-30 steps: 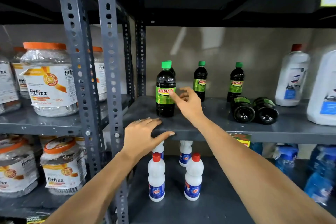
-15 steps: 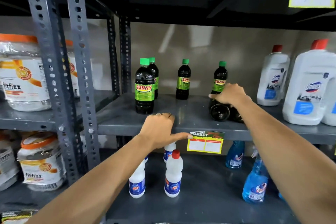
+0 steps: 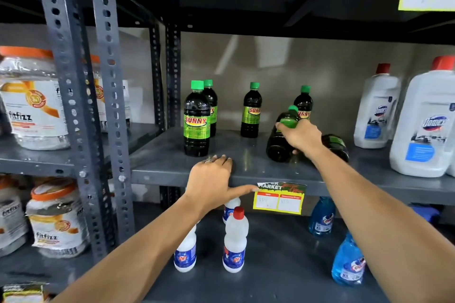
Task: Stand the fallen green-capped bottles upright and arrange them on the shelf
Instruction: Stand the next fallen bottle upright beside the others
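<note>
At centre right, the right hand wraps a half-tilted green-capped bottle; swinging it up could topple the upright bottle behind, while the left hand rests spread on the shelf edge.

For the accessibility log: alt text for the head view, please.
The right hand tilts a fallen green-capped bottle up off the grey shelf, another fallen bottle beside it. Four stand upright; the left hand rests on the shelf edge.

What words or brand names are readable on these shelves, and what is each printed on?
"SUNNY": front green-capped bottle label.
"fitfizz": orange-lidded jar.
"MARKET": torn price tag on the shelf edge; its numbers are too faint.
White jug logo: too blurred.
</note>
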`<state>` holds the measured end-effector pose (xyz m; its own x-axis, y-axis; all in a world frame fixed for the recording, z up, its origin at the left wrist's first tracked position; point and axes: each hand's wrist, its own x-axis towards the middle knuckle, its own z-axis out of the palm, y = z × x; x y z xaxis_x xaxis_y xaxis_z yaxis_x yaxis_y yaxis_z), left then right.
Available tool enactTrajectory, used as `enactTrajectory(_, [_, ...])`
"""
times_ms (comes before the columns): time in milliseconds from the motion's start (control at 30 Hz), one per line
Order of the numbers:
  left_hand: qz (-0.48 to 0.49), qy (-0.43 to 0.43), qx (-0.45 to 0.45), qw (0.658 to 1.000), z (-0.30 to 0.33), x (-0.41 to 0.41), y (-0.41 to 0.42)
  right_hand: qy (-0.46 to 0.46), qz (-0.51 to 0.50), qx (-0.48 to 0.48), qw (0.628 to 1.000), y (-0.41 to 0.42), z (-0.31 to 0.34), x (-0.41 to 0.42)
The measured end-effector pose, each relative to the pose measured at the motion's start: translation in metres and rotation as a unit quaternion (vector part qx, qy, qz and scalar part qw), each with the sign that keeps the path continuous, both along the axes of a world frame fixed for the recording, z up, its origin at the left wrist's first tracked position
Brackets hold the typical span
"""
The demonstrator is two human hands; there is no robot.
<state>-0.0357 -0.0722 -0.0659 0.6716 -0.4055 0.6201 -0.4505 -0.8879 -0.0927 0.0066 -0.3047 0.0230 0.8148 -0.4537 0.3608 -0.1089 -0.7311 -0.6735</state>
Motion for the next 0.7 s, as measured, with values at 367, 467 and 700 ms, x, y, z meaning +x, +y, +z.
enactTrajectory(367, [0.008,0.03,-0.003,1.0,-0.001,0.0,-0.002,-0.169,0.046,-0.074,0.982,0.05,-0.032,0.002])
enactTrajectory(467, [0.014,0.027,-0.004,1.0,-0.002,0.0,-0.001,-0.159,0.039,-0.062,0.985,0.05,-0.034,0.001])
enactTrajectory(700, [0.022,0.014,-0.006,1.0,-0.002,0.0,-0.001,-0.156,0.056,-0.047,0.985,0.05,-0.036,0.002])
